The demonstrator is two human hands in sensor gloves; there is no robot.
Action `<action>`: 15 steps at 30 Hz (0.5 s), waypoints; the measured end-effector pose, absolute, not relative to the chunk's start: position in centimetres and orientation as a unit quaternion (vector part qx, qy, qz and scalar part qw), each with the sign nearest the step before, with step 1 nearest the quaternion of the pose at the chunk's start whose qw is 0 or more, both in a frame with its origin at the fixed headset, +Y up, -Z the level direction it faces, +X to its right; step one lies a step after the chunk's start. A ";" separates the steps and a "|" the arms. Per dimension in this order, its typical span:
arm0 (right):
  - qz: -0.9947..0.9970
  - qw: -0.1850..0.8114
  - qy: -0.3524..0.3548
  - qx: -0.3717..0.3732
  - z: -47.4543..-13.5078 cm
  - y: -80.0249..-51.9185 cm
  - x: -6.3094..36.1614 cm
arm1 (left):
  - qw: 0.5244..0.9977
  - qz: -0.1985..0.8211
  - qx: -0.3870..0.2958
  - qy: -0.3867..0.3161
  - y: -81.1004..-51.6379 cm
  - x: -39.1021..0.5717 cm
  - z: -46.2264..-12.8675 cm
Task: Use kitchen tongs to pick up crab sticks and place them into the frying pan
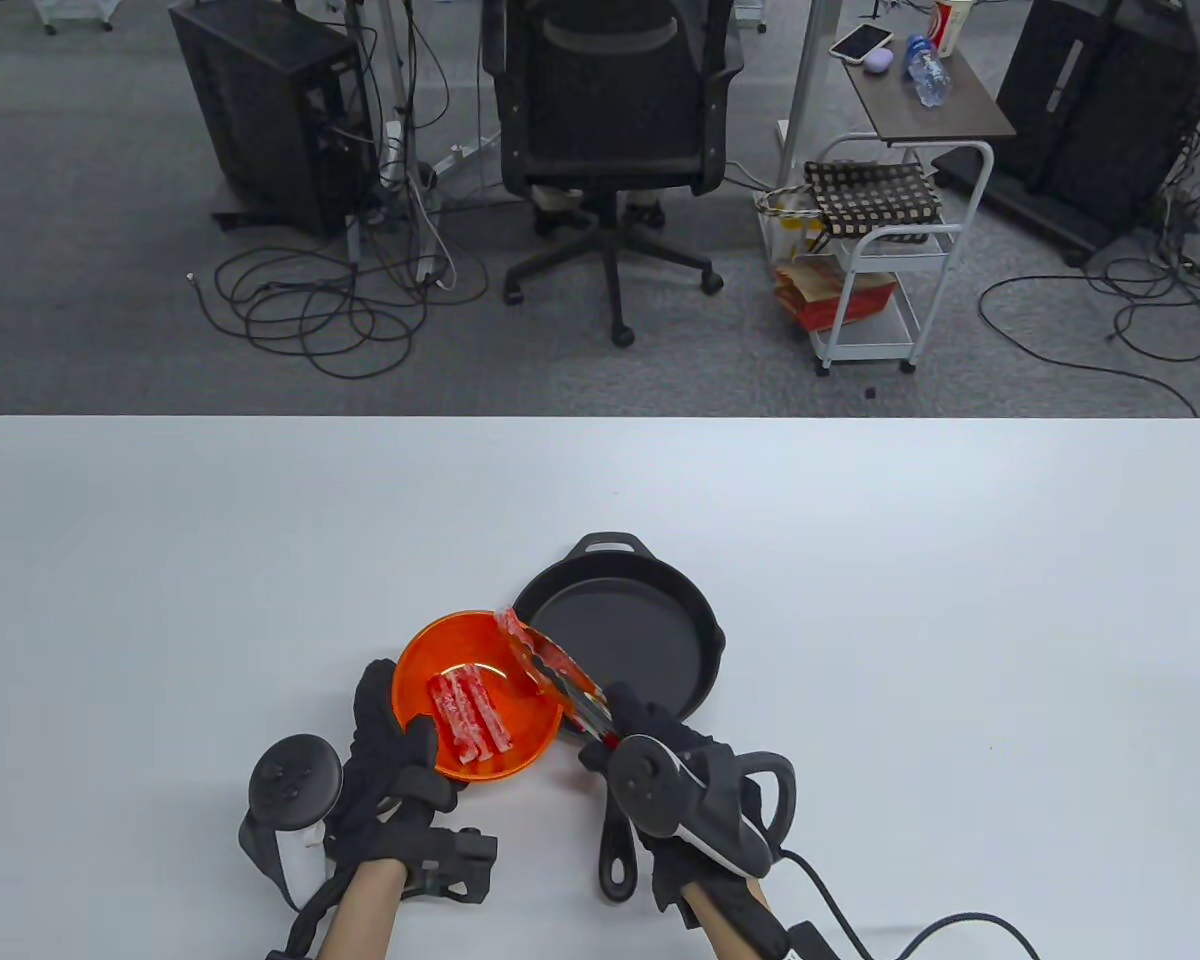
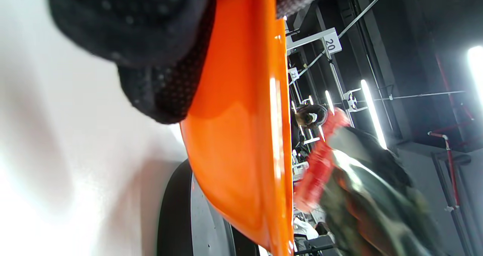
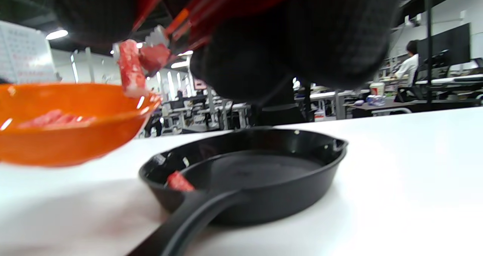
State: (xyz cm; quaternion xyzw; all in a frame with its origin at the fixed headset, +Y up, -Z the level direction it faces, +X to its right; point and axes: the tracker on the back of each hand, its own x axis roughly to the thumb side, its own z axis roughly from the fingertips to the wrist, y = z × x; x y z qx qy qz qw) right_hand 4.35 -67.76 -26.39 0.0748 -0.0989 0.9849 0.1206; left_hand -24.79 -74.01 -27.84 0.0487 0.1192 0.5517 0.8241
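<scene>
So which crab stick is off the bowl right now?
The crab stick pinched in the tongs, raised over the orange bowl's far rim beside the frying pan; the other sticks lie in the bowl.

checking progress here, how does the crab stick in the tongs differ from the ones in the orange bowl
The crab stick in the tongs is lifted, over the bowl's far rim beside the frying pan; the crab sticks in the orange bowl lie flat on its bottom. The first is single and pinched; those lie side by side, untouched. All are red and white.
</scene>
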 end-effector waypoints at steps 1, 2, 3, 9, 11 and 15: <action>0.984 0.125 -0.103 0.069 -26.4 -67.6 4.7 | 0.825 0.550 0.051 0.120 -74.0 -24.9 -27.8; 0.984 0.132 -0.108 0.059 -26.4 -67.4 5.3 | 0.824 0.550 0.054 0.121 -73.9 -25.0 -27.8; 0.983 0.138 -0.109 0.051 -26.5 -67.3 5.8 | 0.822 0.553 0.056 0.124 -73.9 -25.2 -27.8; 0.989 0.125 -0.080 0.014 -27.7 -68.4 7.6 | 0.805 0.572 0.068 0.143 -73.8 -26.3 -27.7; 0.991 0.116 -0.062 0.011 -28.2 -69.1 7.6 | 0.802 0.575 0.070 0.147 -73.8 -26.5 -27.6; 0.996 0.088 -0.018 0.007 -29.1 -70.7 7.2 | 0.795 0.583 0.071 0.152 -73.8 -26.8 -27.6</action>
